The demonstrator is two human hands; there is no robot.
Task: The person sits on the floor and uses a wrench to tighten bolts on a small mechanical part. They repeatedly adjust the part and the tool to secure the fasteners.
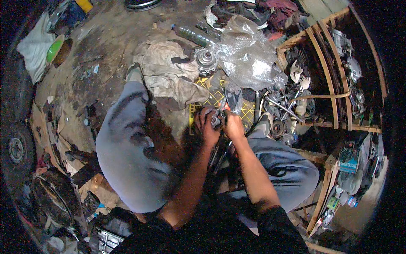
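Note:
Between my knees, both hands meet over a small grey metal part (215,120), its exact kind too small to tell. My left hand (206,126) is closed round its left side. My right hand (233,125) has its fingers pinched at a dark round piece on the part's right side; whether that piece is separate I cannot tell. Just beyond the hands lies a dark sheet with yellow lines (247,112). On it rests a clear plastic bag (233,94), with something orange-red beside my fingers. A round metal housing (206,59) sits farther off.
A crumpled beige cloth (163,67) lies ahead on the left, near my shoe. Bubble wrap (247,55) and a dark plastic bottle (192,34) are beyond. At right, a tray of metal parts (277,108) stands beside a wooden rack (334,76). A tyre (17,148) is far left.

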